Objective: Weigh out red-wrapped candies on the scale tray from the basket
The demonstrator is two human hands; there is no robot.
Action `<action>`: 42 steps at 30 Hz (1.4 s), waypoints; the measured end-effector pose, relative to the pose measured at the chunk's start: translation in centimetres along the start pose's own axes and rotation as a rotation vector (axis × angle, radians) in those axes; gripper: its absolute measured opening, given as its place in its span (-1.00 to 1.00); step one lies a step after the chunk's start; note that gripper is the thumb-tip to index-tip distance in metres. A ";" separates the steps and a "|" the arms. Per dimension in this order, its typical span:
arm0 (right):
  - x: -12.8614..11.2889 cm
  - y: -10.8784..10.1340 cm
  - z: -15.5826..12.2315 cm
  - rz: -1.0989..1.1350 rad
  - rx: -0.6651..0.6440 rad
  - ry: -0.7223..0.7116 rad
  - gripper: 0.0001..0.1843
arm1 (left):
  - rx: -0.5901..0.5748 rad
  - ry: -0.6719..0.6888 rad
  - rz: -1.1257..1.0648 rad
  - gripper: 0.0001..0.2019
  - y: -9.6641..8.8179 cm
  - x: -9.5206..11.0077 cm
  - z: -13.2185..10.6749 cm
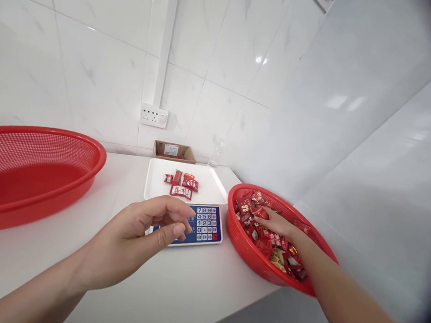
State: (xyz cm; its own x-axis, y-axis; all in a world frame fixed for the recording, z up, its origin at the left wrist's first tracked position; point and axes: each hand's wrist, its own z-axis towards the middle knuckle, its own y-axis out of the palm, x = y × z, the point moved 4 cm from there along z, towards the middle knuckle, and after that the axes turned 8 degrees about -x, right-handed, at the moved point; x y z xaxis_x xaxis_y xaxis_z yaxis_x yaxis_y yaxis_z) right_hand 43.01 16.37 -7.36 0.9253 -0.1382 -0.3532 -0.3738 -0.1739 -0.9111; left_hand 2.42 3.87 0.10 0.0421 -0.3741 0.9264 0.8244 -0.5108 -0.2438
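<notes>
My left hand (151, 231) hovers over the left part of the blue keypad scale (207, 224). Its fingers curve, the thumb stands apart from them, and I see nothing held. My right hand (275, 224) reaches into the red basket (252, 262) on the right, which is full of red-wrapped candies (264, 246). The fingertips are closed around a red candy (262, 213) among the others; part of the grip is hidden. On the scale's white tray (208, 188) lie several red candy packets (181, 191), close together.
A larger red basket (44, 189) with mesh sides stands at the left. Behind the tray are a small cardboard box (192, 155) and a clear plastic object (216, 154) by the tiled wall. A wall socket (154, 116) is above. The white table (177, 287) ends at the right.
</notes>
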 end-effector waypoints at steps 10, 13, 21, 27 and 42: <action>-0.9 -2.3 -0.8 0.202 0.198 0.027 -0.72 | -0.020 -0.066 -0.001 -0.81 0.6 -0.4 0.5; -2.7 -3.6 -1.4 0.302 0.309 -0.008 -0.71 | -0.040 -0.086 -0.050 -0.80 0.8 -0.8 0.7; -17.0 -0.1 -7.9 0.842 -0.119 -0.379 -0.63 | -0.091 -0.183 -0.300 -0.27 2.6 -3.7 2.0; -23.5 4.8 -13.7 0.789 -0.370 -0.491 -0.70 | -0.168 -0.231 -0.520 -0.28 4.7 -4.7 2.3; -11.7 -0.5 -6.2 0.556 -0.148 -0.127 -0.69 | 0.187 -0.175 -0.727 -0.65 0.2 -2.5 2.3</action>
State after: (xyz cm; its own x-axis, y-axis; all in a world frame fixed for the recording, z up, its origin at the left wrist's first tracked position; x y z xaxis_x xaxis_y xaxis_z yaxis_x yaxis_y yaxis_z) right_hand 31.94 12.02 -1.46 0.5852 -0.1311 -0.8002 -0.8014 -0.2440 -0.5461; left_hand 3.78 6.48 -1.57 -0.4710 0.1414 0.8707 0.7598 -0.4365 0.4819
